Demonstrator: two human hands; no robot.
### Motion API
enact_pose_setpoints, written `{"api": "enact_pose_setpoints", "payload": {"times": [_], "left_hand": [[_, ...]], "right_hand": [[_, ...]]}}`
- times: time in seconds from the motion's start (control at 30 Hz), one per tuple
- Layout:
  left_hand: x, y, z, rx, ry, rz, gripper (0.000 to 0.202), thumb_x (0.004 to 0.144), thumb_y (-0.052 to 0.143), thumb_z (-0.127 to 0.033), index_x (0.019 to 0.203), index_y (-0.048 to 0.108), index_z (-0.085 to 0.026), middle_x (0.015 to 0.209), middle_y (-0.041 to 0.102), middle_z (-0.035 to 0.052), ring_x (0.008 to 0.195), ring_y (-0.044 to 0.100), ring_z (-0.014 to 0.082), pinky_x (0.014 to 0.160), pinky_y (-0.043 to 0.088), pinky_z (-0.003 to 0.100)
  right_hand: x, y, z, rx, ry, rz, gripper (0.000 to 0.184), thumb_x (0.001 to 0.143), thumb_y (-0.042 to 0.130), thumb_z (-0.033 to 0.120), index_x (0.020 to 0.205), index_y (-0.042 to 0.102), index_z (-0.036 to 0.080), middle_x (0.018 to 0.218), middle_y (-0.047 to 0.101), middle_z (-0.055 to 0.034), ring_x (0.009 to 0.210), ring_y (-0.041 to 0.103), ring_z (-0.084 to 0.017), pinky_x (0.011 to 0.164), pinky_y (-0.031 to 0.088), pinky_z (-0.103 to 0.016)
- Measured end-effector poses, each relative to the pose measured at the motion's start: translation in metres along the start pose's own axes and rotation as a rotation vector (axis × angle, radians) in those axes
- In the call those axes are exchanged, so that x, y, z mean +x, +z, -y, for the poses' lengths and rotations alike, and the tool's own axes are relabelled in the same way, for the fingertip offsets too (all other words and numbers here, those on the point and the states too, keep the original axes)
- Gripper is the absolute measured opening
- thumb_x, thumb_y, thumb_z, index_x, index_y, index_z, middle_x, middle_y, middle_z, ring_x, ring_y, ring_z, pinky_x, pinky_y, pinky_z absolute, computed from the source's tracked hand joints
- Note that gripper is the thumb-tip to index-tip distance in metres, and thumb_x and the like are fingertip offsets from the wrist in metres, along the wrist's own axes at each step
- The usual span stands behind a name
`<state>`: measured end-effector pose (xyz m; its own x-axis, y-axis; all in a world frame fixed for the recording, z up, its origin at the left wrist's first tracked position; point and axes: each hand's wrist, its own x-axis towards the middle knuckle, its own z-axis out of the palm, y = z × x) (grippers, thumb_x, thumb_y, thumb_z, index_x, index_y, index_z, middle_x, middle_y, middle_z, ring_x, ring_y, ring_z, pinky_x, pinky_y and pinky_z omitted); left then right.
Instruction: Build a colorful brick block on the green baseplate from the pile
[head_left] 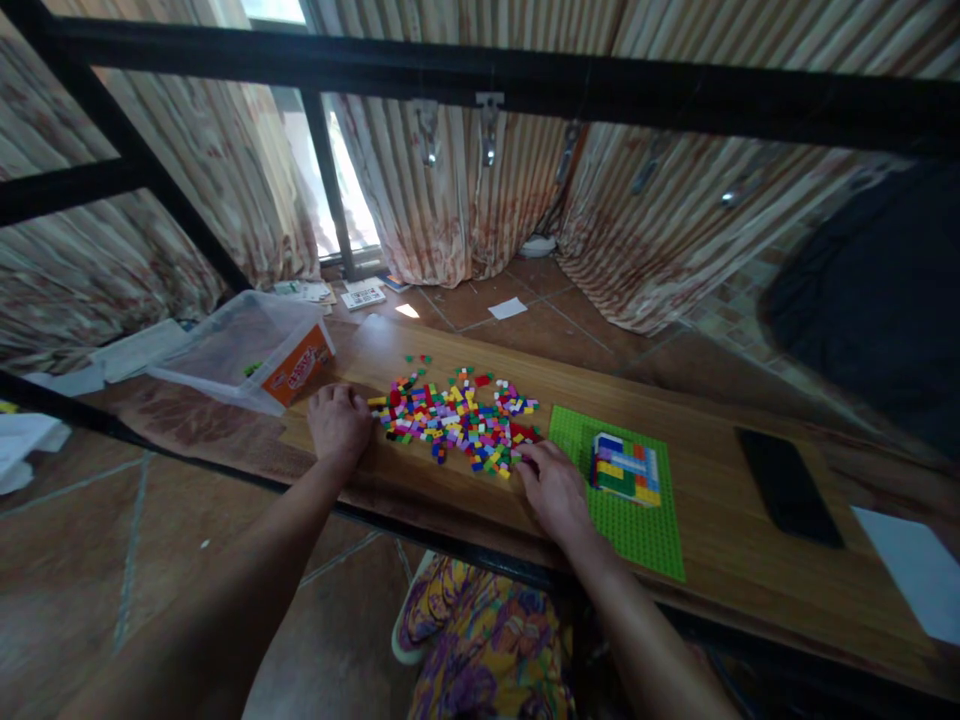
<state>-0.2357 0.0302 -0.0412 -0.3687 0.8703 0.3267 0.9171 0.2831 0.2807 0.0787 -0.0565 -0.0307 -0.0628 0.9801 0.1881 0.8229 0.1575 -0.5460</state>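
Your left hand (340, 425) and right hand (553, 485), fingers partly curled, flank the loose bricks (457, 420) on the bench (709, 490); whether either grips one cannot be told. The brick block (626, 470) sits on the baseplate (652, 545).

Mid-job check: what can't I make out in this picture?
Head view:
Left hand: its palm is hidden by its own back.
Right hand: whether it grips anything is too small to tell.
Bricks: lower ones are covered by those on top.
Box label: small print is blurred.
Right-hand paper: cut off by the picture's right edge.
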Motion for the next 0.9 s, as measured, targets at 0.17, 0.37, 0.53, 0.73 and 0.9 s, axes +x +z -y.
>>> {"api": "enact_pose_setpoints", "payload": {"times": [0.17, 0.37, 0.53, 0.73, 0.9], "left_hand": [[0.000, 0.000, 0.000, 0.015, 0.010, 0.001, 0.036, 0.086, 0.041, -0.027, 0.108, 0.064, -0.011, 0.114, 0.059, 0.0174, 0.107, 0.049, 0.0317, 0.095, 0.039, 0.042], [0.000, 0.001, 0.001, 0.037, 0.018, 0.005, 0.035, 0.086, 0.041, -0.027, 0.106, 0.065, -0.011, 0.113, 0.060, 0.0175, 0.107, 0.049, 0.0318, 0.095, 0.039, 0.042], [0.001, 0.001, 0.002, 0.036, 0.016, -0.006, 0.037, 0.085, 0.040, -0.029, 0.107, 0.065, -0.011, 0.114, 0.060, 0.0176, 0.108, 0.050, 0.0325, 0.094, 0.039, 0.042], [0.002, 0.001, 0.003, 0.054, 0.027, 0.011, 0.038, 0.085, 0.040, -0.029, 0.106, 0.065, -0.010, 0.114, 0.060, 0.0178, 0.108, 0.051, 0.0317, 0.095, 0.039, 0.041], [0.003, 0.000, 0.002, 0.067, 0.022, 0.023, 0.038, 0.085, 0.040, -0.029, 0.106, 0.065, -0.010, 0.112, 0.061, 0.0182, 0.108, 0.051, 0.0321, 0.094, 0.040, 0.042]], "right_hand": [[-0.004, 0.003, -0.003, -0.054, 0.031, -0.075, 0.017, 0.087, 0.055, 0.027, 0.098, 0.066, 0.020, 0.096, 0.065, -0.0061, 0.092, 0.057, -0.021, 0.084, 0.042, -0.033], [-0.002, 0.009, 0.003, -0.203, 0.072, -0.114, 0.020, 0.082, 0.063, 0.040, 0.085, 0.065, 0.020, 0.088, 0.061, -0.0069, 0.090, 0.053, -0.024, 0.084, 0.039, -0.036], [0.002, 0.009, 0.011, -0.236, 0.098, -0.101, 0.018, 0.083, 0.063, 0.039, 0.082, 0.066, 0.021, 0.090, 0.061, -0.0064, 0.091, 0.052, -0.024, 0.083, 0.037, -0.036], [0.003, 0.008, 0.017, -0.216, 0.156, -0.100, 0.014, 0.085, 0.060, 0.033, 0.088, 0.067, 0.022, 0.096, 0.063, -0.0053, 0.098, 0.051, -0.023, 0.085, 0.034, -0.034], [0.005, 0.005, 0.020, -0.222, 0.167, -0.082, 0.017, 0.084, 0.062, 0.037, 0.091, 0.067, 0.022, 0.099, 0.064, -0.0059, 0.099, 0.051, -0.025, 0.083, 0.033, -0.035]]}}
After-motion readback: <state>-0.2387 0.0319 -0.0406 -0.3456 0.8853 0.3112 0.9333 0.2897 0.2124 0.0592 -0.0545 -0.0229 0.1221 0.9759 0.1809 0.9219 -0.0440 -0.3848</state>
